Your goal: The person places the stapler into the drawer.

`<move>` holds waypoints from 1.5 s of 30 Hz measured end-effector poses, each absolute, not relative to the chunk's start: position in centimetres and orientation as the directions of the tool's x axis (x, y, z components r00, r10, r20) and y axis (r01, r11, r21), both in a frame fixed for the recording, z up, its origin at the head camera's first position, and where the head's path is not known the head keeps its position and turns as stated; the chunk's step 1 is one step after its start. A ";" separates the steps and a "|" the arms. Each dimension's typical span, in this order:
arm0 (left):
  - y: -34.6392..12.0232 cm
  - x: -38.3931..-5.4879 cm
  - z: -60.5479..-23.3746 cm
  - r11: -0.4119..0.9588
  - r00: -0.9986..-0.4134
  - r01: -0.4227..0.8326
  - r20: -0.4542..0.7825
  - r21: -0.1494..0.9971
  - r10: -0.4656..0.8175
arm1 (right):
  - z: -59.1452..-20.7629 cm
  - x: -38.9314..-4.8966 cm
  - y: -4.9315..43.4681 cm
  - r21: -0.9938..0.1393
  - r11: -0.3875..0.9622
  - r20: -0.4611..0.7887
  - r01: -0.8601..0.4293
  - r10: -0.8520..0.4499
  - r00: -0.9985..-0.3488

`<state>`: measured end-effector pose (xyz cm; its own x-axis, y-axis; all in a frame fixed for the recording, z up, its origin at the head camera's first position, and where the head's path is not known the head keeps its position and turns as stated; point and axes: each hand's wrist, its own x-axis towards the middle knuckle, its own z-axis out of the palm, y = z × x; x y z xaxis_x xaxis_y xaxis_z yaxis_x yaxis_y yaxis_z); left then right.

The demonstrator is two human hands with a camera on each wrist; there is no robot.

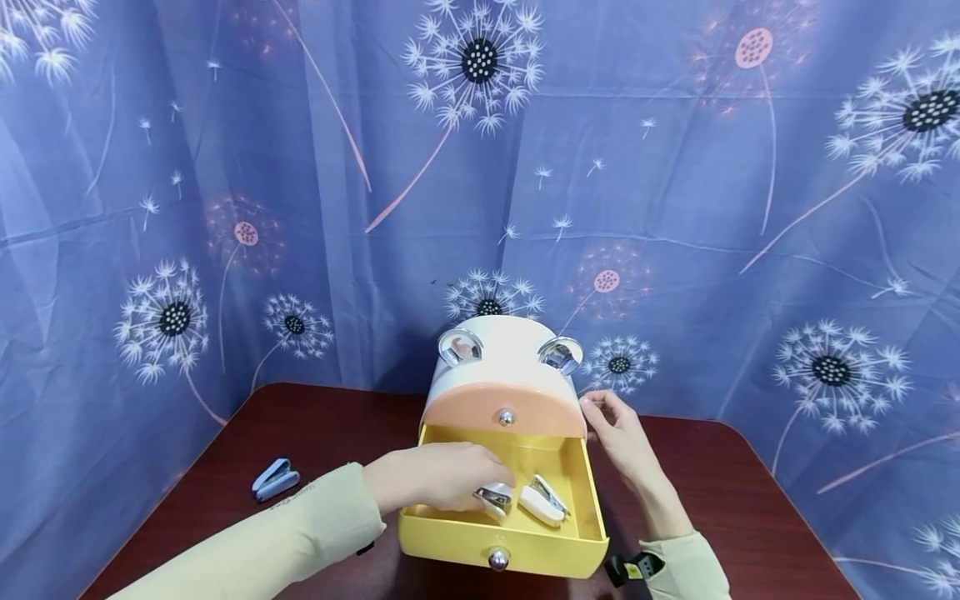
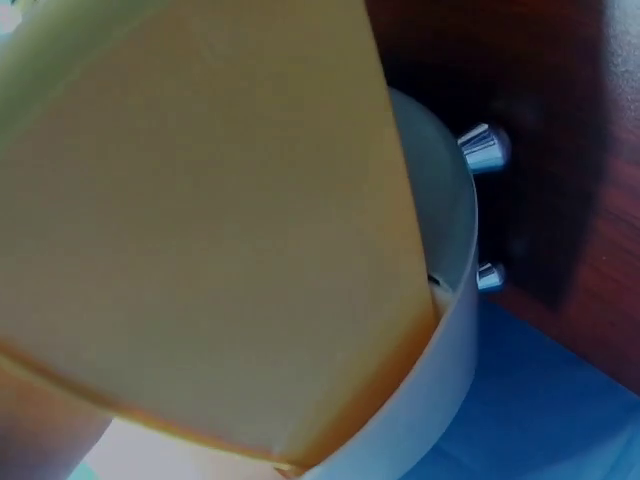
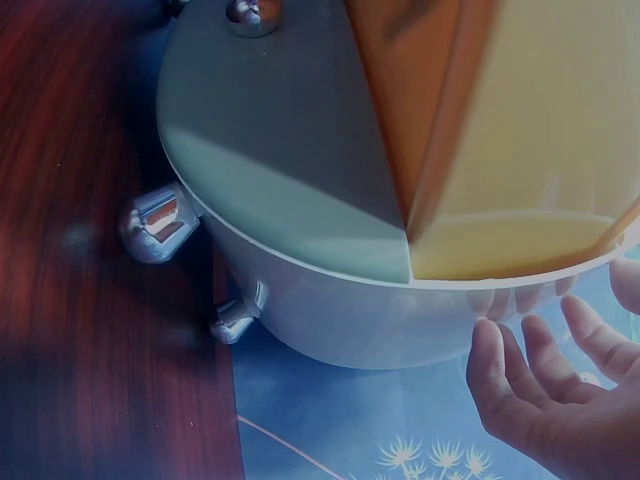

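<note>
My left hand [image 1: 453,477] reaches into the pulled-out yellow drawer [image 1: 517,554] and holds a white stapler [image 1: 495,497] low over its floor. A second white stapler [image 1: 543,502] lies in the drawer, just right of the first. The drawer belongs to a white storage box [image 1: 504,358] with a closed peach drawer [image 1: 480,408] above. My right hand [image 1: 618,433] is at the box's right side; in the right wrist view its loosely bent fingers [image 3: 487,350] are at the white wall. The left wrist view shows the drawer's outer side, not the left fingers.
A light blue stapler [image 1: 275,480] lies on the dark red table [image 1: 337,425] to the left. Two round mirror-like pieces [image 1: 561,356] stick out from the box top. Behind the table hangs a blue dandelion-patterned curtain [image 1: 390,275].
</note>
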<state>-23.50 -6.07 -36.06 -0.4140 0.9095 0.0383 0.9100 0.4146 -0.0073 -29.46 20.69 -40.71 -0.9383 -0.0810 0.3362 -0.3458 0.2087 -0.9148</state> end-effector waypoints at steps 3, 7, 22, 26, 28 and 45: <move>-5.9 -23.4 -36.4 0.440 -0.440 0.898 0.008 -0.010 0.898 | -40.7 -29.4 20.6 -0.920 0.199 0.326 -0.336 -0.085 -0.942; -6.0 -23.4 -36.9 0.463 -0.463 0.887 -0.009 0.002 0.887 | -40.7 -29.4 20.5 -0.929 0.182 0.310 -0.323 -0.100 -0.946; -6.3 -23.8 -37.1 0.474 -0.474 0.881 0.000 0.004 0.881 | -40.4 -29.4 20.4 -0.926 0.187 0.319 -0.329 -0.083 -0.944; -6.4 -23.8 -37.0 0.480 -0.480 0.877 -0.004 0.015 0.878 | -40.5 -29.4 20.4 -0.920 0.202 0.326 -0.335 -0.078 -0.942; -6.4 -23.8 -36.9 0.483 -0.483 0.876 -0.003 0.015 0.876 | -40.6 -29.4 20.4 -0.920 0.206 0.324 -0.332 -0.073 -0.943; -10.8 -22.4 -34.0 0.500 -0.523 0.853 0.262 0.153 0.811 | -40.7 -29.5 20.6 -0.930 0.181 0.309 -0.321 -0.088 -0.947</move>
